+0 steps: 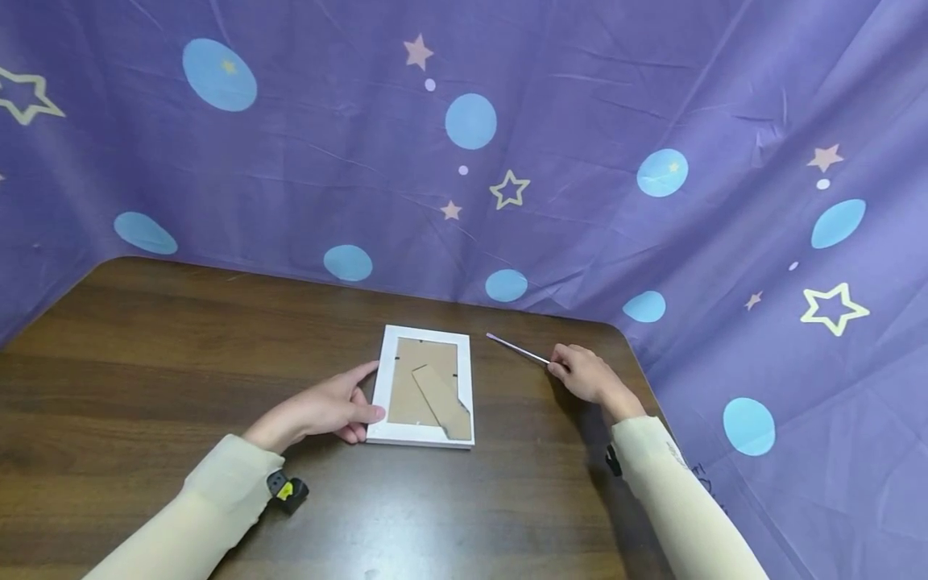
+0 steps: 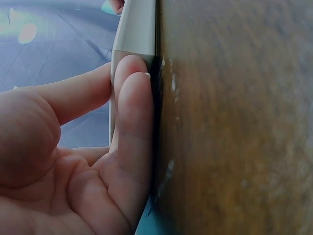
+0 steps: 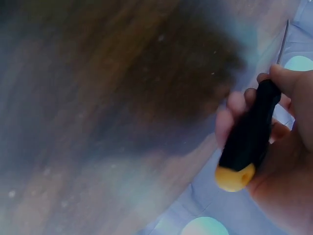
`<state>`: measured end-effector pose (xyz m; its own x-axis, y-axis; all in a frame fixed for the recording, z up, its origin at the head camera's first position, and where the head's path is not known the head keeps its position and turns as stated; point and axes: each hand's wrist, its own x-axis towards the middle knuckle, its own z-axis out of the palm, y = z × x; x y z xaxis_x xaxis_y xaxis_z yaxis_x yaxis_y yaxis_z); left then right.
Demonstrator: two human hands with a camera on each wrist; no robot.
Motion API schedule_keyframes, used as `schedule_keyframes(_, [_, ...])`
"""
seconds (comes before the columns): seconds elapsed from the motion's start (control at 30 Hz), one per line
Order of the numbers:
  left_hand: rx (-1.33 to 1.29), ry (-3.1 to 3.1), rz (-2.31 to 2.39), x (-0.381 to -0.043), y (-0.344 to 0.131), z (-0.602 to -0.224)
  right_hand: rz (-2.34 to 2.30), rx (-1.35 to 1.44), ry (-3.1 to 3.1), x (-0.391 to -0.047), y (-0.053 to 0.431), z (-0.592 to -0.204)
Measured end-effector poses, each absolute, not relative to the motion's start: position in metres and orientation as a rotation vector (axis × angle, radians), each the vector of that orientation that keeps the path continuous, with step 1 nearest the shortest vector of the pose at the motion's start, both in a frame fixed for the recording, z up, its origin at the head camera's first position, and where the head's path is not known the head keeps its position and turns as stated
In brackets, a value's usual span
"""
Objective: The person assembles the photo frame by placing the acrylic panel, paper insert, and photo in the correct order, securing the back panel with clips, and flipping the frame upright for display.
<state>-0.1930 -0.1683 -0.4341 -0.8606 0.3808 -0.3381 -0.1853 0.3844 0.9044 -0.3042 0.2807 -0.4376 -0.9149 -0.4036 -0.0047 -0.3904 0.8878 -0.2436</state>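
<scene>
A white picture frame (image 1: 428, 433) lies face down on the table, its brown backing and slanted stand flap (image 1: 440, 399) facing up. My left hand (image 1: 329, 409) holds it by the left side. The thumb is on the rim near the lower left corner, and in the left wrist view the fingers (image 2: 134, 112) bend against the frame's side edge (image 2: 137, 29), low by the tabletop. Off to the right, my right hand (image 1: 589, 374) grips a screwdriver (image 3: 249, 127) by its black handle with a yellow end. Its thin metal shaft (image 1: 516, 348) points left, toward the picture frame.
The dark wooden table (image 1: 181, 346) has rounded far corners, and its right edge runs close by the right hand. A purple curtain (image 1: 362, 161) with stars and blue dots hangs behind and along the right side.
</scene>
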Motion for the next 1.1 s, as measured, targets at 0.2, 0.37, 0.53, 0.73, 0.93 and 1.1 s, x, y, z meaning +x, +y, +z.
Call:
schedule_keyframes(0.2, [0.159, 2.153, 1.486, -0.193, -0.17, -0.433, -0.346, -0.627, 3.057, -0.31, 0.275, -0.436])
schedule_keyframes(0.37, [0.164, 2.151, 1.488, -0.193, -0.17, -0.434, -0.303, -0.596, 3.132, -0.312, 0.274, -0.438])
schedule_keyframes(0.53, [0.183, 2.146, 1.5, -0.194, -0.17, -0.435, -0.267, -0.552, 3.13, -0.31, 0.274, -0.439])
schedule_keyframes(0.73, [0.182, 2.141, 1.504, -0.194, -0.169, -0.434, -0.287, -0.5, 3.117, -0.314, 0.274, -0.44])
schedule_keyframes(0.93, [0.173, 2.156, 1.492, -0.193, -0.17, -0.433, -0.297, -0.461, 3.076, -0.317, 0.273, -0.437])
schedule_keyframes(1.1, [0.174, 2.159, 1.484, -0.193, -0.169, -0.434, -0.239, -0.454, 3.138, -0.306, 0.26, -0.429])
